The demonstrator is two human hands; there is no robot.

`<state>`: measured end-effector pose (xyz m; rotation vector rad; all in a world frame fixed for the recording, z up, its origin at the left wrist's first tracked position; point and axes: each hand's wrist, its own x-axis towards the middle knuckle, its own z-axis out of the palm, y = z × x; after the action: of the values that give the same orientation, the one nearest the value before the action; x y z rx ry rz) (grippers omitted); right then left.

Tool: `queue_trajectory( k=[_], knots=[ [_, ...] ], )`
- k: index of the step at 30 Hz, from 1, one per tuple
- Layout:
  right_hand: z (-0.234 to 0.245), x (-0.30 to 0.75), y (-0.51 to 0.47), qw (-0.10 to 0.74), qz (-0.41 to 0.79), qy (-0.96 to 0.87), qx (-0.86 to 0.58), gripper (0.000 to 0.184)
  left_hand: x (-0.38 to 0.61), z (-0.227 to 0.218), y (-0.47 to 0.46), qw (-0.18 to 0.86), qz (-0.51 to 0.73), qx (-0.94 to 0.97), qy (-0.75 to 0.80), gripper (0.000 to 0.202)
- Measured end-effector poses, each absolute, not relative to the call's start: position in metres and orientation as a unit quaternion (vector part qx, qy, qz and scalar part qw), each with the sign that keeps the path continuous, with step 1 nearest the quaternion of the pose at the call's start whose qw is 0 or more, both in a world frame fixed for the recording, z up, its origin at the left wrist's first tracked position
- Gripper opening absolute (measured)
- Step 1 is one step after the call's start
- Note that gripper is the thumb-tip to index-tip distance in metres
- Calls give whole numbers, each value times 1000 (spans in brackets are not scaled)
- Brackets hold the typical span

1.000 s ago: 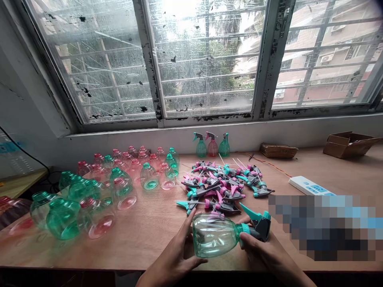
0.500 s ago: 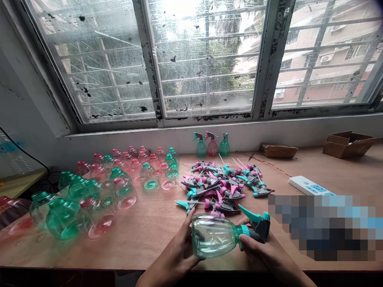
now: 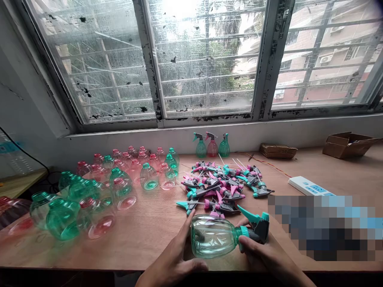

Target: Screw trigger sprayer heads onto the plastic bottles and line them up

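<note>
A clear green spray bottle [image 3: 213,237] lies sideways above the table's front edge, its teal-and-black trigger head [image 3: 259,226] pointing right and a thin tube running inside. My right hand [image 3: 265,255] is closed around its neck, thumb on the teal collar. At the bottle's base, my left hand [image 3: 175,255] has its thumb and index finger spread apart, the thumb below the bottle; its other fingers are partly hidden. Just beyond lies a pile of pink, teal and black trigger heads [image 3: 223,185] with thin tubes.
Open green bottles [image 3: 64,221] and pink bottles [image 3: 97,219] stand in a group on the left of the table [image 3: 143,247]. Several capped spray bottles [image 3: 212,147] stand by the wall. A power strip [image 3: 311,186], a flat cardboard piece [image 3: 278,150] and an open carton [image 3: 348,145] sit to the right.
My left thumb has moved off the bottle's base and stretched out below it. The bottle in my right hand has shifted very slightly left.
</note>
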<state>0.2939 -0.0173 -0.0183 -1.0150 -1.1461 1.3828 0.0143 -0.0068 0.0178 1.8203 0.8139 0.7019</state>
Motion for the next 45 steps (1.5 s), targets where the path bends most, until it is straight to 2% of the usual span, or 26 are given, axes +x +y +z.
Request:
queue_trajectory(
  k=[16, 24, 36, 42, 45],
  knots=[
    [-26, 296, -15, 515, 589, -473, -406, 41, 13, 8, -8, 439, 284, 756, 395, 125],
    [-25, 296, -15, 512, 591, -469, -411, 44, 12, 15, -8, 455, 255, 751, 405, 101],
    [-33, 299, -12, 507, 600, -478, -393, 39, 12, 11, -8, 455, 278, 752, 387, 116],
    [-32, 299, -12, 499, 586, -485, -415, 40, 12, 15, -13, 468, 290, 737, 392, 89],
    [-32, 298, -12, 503, 579, -487, -418, 40, 12, 13, -12, 448, 288, 746, 399, 90]
  ],
)
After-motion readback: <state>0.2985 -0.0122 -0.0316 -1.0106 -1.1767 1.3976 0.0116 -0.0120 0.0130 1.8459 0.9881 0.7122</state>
